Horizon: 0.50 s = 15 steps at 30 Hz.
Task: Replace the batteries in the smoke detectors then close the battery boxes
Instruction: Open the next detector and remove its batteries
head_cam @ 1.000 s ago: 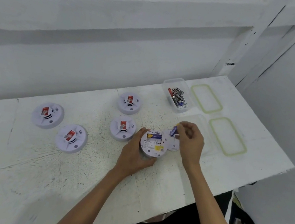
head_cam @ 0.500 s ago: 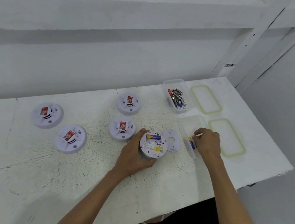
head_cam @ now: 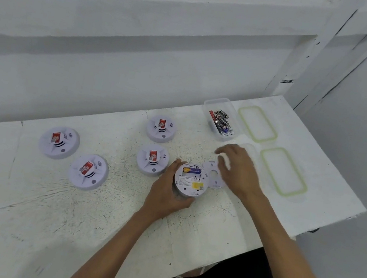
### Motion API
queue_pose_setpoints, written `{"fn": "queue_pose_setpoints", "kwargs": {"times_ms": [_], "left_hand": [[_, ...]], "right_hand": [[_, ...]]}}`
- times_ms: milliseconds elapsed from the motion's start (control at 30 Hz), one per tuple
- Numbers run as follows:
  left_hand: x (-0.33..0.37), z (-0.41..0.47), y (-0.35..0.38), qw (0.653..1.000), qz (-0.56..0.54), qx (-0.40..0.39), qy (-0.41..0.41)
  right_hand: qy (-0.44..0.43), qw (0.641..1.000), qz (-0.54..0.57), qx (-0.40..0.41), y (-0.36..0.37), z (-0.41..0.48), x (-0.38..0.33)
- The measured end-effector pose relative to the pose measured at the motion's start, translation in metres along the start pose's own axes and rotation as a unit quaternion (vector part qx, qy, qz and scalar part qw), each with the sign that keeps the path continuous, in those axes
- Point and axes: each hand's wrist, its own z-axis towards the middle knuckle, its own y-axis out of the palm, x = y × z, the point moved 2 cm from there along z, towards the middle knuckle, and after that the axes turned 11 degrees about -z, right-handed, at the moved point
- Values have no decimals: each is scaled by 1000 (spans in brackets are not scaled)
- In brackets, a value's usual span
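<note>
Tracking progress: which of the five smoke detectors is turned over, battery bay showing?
The smoke detector gripped by the left hand: its labelled back faces up, a battery visible. The other four show red-stickered fronts.

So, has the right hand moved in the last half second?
Yes: right hand shifted left, away from the near green-rimmed lid toward the loose cover.

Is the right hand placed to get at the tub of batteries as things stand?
Probably yes. The right hand hovers just short of the battery tub, which stands open-topped, and nothing lies between them. The hand looks empty, though it is blurred.
</note>
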Motion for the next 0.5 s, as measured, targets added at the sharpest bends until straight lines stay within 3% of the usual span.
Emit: {"fn": "queue_pose_setpoints", "kwargs": {"times_ms": [133,267,500], "left_hand": [[-6,1,3,1000,-5,-14,-14],[-5,1,4,999,-26,-16,-8],[-20,3,7,999,-28,-19,-8]], "right_hand": [[-165,977,-49,-127,23,0,-28],[-205,951,-77,-221,39,6,-31],[-264,932,-123,-218,39,23,-37]]}}
